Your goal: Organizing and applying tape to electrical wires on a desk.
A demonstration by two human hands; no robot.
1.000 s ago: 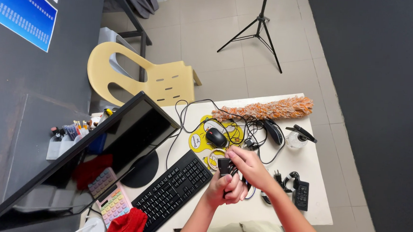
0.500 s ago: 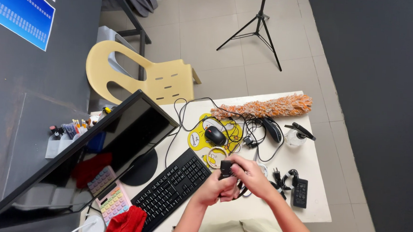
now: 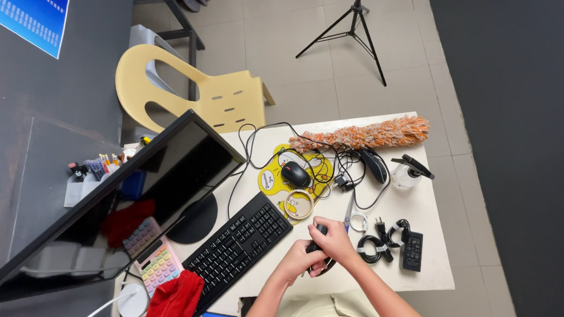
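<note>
You are gripping a small black device point(image 3: 317, 239) with both your left hand point(image 3: 297, 261) and your right hand point(image 3: 333, 241), fingers closed around it, near the desk's point(image 3: 418, 262) front edge, beside the keyboard point(image 3: 239, 247).

White table point(image 3: 431, 263), black keyboard point(image 3: 238, 249), monitor point(image 3: 125, 195), yellow mouse mat point(image 3: 274, 177), orange duster point(image 3: 367, 134), power adapter point(image 3: 412, 250)

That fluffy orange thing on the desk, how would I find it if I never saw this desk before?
Start at the white desk and go to its far edge, the side toward the tripod on the floor. There lies the long fluffy duster, just past the yellow mouse pad and the tangle of black cables. It is the only shaggy, orange thing among hard black gadgets.
</note>
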